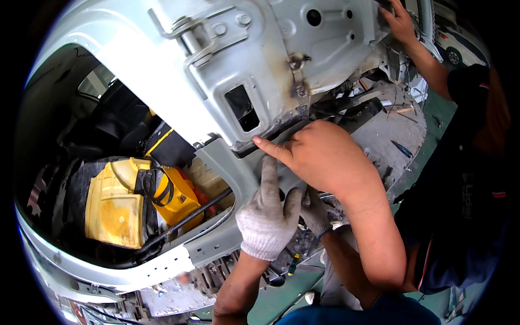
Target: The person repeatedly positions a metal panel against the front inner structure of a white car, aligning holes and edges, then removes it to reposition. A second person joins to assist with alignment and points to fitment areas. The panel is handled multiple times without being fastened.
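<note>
A silver-grey car body pillar [154, 81] rises ahead, with a hinge [192, 40] bolted on and a rectangular cutout lower down. My left hand [265, 216], in a white knitted glove, points its index finger up to the grey sill panel [230, 162]; its thumb stands apart and nothing shows in it. Just right of it is my right hand [316, 212], also gloved, its fingers mostly hidden by another person's arm. That person's bare hand [322, 154] points at the seam below the cutout. Their other hand [400, 24] rests on the panel's upper right edge.
Inside the door opening lie a yellow plastic piece [116, 206] and a yellow bag [176, 200]. A black bar [187, 221] crosses the opening. A screwdriver [293, 264] and a blue tool [401, 149] lie lower down. The other person stands close on the right.
</note>
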The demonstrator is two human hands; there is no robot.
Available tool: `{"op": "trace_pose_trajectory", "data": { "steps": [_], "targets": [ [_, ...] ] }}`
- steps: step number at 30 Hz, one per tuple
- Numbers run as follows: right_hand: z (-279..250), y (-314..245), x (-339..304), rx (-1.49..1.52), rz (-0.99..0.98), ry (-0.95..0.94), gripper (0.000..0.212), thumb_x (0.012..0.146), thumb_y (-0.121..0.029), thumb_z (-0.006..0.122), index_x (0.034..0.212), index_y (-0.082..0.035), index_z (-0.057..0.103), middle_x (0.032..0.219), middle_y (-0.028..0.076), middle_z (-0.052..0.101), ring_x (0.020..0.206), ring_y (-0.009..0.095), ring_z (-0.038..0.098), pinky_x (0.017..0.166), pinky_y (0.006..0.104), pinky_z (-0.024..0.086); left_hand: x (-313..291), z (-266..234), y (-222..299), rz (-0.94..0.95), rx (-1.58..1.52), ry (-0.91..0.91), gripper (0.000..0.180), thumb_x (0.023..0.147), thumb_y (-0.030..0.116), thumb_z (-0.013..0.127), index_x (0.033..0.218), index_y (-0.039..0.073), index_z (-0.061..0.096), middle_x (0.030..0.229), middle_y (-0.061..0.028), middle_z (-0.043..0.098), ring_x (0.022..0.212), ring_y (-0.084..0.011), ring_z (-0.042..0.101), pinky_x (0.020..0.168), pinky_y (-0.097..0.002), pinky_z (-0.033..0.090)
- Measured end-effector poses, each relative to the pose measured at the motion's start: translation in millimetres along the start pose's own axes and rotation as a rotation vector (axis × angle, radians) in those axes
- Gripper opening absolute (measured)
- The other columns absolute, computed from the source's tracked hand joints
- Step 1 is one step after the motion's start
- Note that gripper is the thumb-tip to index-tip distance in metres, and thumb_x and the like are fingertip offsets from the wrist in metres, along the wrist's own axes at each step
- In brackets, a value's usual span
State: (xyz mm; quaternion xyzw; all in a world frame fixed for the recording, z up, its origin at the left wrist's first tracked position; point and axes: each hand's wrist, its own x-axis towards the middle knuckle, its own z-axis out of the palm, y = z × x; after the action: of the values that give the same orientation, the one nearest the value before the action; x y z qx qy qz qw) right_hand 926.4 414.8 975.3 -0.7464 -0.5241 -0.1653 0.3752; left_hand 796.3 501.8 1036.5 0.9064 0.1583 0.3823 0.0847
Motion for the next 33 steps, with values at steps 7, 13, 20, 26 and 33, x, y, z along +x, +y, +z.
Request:
{"op": "trace_pose_trajectory", "data": {
  "steps": [7,13,20,26,33],
  "targets": [
    [131.5,54.7,-72.3,0.68,0.622,0.044,0.061,0.095,-0.022,0.075,0.149,-0.005,0.054,0.13,0.017,0.07,0.117,0.027,0.069,0.097,0.0382,0.055,3.6,9.5,-2.9,0.011,-0.046,0.007,0.088,0.087,0.022,0.08,0.16,-0.002,0.038,0.098,-0.0153,0.078,0.078,-0.0332,0.077,0.069,-0.0411,0.062],
    [152.3,60.8,-79.8,1.373,0.719,0.182,0.077,0.09,-0.019,0.086,0.153,0.002,0.047,0.139,0.014,0.066,0.125,0.02,0.063,0.107,0.0351,0.052,3.3,12.1,-3.6,0.015,-0.043,0.055,0.088,0.085,0.02,0.079,0.162,0.002,0.039,0.088,-0.0146,0.076,0.072,-0.0341,0.076,0.066,-0.043,0.061],
    [146.7,56.4,-78.6,1.303,0.757,0.176,0.082,0.088,-0.02,0.088,0.155,0.001,0.046,0.14,0.013,0.065,0.127,0.019,0.062,0.106,0.0348,0.052,0.6,16.1,-3.7,0.0,-0.091,0.07,0.089,0.085,0.021,0.079,0.163,0.005,0.039,0.084,-0.014,0.073,0.069,-0.0336,0.075,0.063,-0.0437,0.06],
    [141.2,55.0,-77.2,1.117,0.658,0.109,0.073,0.088,-0.013,0.084,0.15,0.0,0.048,0.134,0.01,0.065,0.125,0.018,0.061,0.107,0.0352,0.051,-13.7,2.6,-46.3,0.102,-0.393,0.627,0.069,0.097,0.002,0.067,0.16,-0.001,0.039,0.115,-0.0093,0.067,0.091,-0.0128,0.064,0.082,-0.0304,0.058],
    [126.6,44.9,-69.5,1.187,0.685,0.111,0.074,0.087,-0.009,0.083,0.151,0.002,0.048,0.137,0.012,0.064,0.126,0.02,0.06,0.11,0.0363,0.049,-1.6,42.8,-115.1,-0.471,-0.557,0.367,0.068,0.107,0.027,0.063,0.162,-0.001,0.035,0.158,-0.0252,0.048,0.143,-0.0332,0.049,0.122,-0.0427,0.038]
  ]
}}
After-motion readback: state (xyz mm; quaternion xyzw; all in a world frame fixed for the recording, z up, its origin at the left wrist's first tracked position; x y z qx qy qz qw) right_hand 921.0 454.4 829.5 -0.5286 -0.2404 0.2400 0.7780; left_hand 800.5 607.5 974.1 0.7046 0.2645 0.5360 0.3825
